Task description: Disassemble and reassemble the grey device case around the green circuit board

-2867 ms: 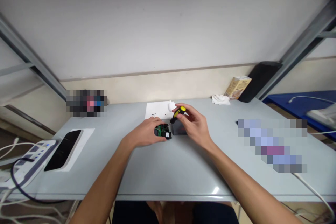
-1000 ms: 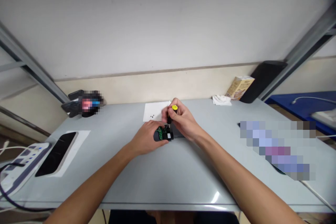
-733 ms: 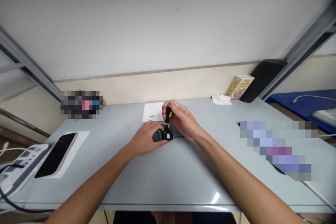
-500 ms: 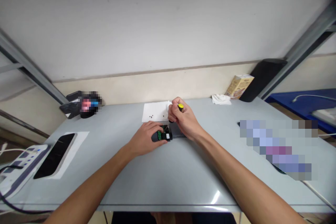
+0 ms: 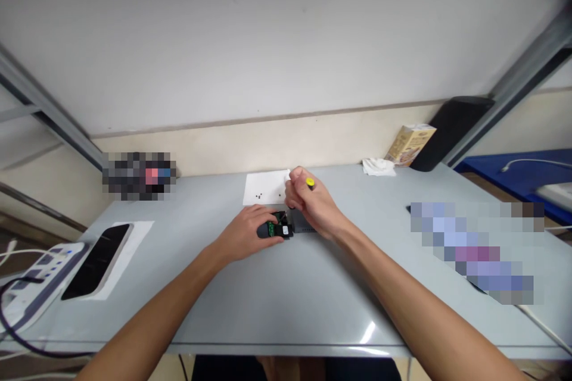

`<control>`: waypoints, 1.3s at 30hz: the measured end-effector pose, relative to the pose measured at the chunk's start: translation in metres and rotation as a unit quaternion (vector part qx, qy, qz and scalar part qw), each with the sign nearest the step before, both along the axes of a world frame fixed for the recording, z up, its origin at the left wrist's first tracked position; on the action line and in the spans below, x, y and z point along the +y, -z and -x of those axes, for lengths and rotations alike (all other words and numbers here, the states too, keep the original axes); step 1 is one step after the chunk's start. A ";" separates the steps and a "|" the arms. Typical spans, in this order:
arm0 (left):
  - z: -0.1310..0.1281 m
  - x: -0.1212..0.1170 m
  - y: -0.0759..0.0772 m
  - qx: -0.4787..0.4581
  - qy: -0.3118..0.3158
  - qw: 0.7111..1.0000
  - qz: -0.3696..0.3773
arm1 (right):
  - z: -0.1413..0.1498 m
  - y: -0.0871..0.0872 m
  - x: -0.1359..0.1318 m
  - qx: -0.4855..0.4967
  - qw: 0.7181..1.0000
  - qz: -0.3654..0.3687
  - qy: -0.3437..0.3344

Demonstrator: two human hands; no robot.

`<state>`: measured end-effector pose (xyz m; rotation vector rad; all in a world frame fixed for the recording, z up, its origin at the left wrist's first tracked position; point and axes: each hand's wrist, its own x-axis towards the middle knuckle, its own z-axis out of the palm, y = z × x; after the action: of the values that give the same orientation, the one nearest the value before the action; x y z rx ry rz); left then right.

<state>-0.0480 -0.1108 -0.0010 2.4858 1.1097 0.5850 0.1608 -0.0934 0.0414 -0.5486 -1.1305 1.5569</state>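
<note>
My left hand [image 5: 248, 233] is closed around the left end of a small dark electronic device [image 5: 283, 230], its thumb along the near edge and its fingers over the far side. Green circuit board shows in the opened case. Over the device's right part is my right hand [image 5: 313, 199], in a fist around a screwdriver [image 5: 310, 182] with a yellow-ended handle. Most of the shaft and the tip are hidden by the hand. A grey panel with a row of small slots [image 5: 305, 227] lies below the right hand, touching or joined to the device.
Behind the hands lies a white paper [image 5: 263, 184] bearing several tiny dark screws. At left are a black phone [image 5: 98, 259] and a power strip [image 5: 42, 280]. A tissue [image 5: 379, 166], yellow carton [image 5: 410, 144] and black cylinder [image 5: 451, 131] stand back right. A blurred-out item [image 5: 469, 250] lies right.
The whole view has shifted slightly. Both hands keep their grips on the device and the screwdriver; the screwdriver's handle end looks slightly turned or tilted.
</note>
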 end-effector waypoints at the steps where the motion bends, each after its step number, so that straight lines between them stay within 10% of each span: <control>1: 0.000 0.000 -0.001 0.002 -0.008 1.000 0.006 | 0.000 0.000 0.001 0.009 1.000 0.002 0.001; 39: 0.001 0.002 0.007 0.000 0.006 0.998 -0.056 | -0.004 -0.007 0.001 0.055 0.998 0.044 0.007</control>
<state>-0.0492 -0.1091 -0.0083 2.5849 1.0877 0.6610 0.1646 -0.0929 0.0481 -0.5205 -0.9776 1.6110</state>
